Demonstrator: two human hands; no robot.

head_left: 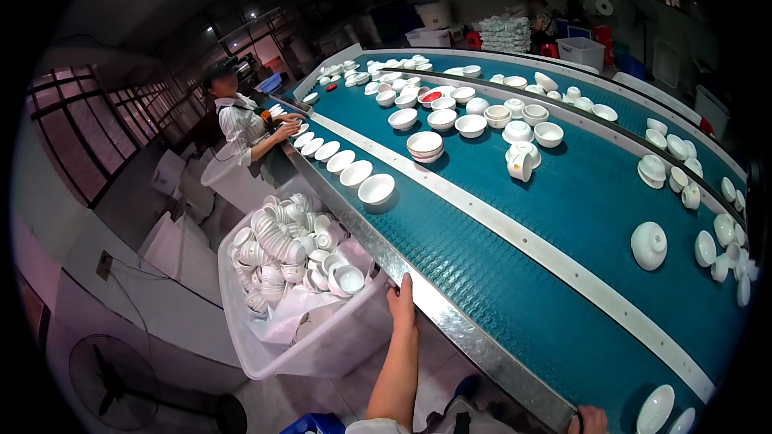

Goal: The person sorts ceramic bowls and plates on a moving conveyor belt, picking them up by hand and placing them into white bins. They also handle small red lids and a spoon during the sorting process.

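My left hand is at the metal edge rail of the teal conveyor belt, its fingers closed on that rail near the corner of a crate. At the bottom of the picture my right hand is curled on the same rail, partly cut off by the frame. Neither holds a bowl. The clear plastic crate beside my left forearm is heaped with small white bowls and crumpled sheets. Nearest to my right hand, a white dish lies on the belt.
A row of white bowls lines the near lane, left of a white divider. Many bowls and cups crowd the lanes beyond. A co-worker reaches over the belt at the left. A black fan stands at lower left.
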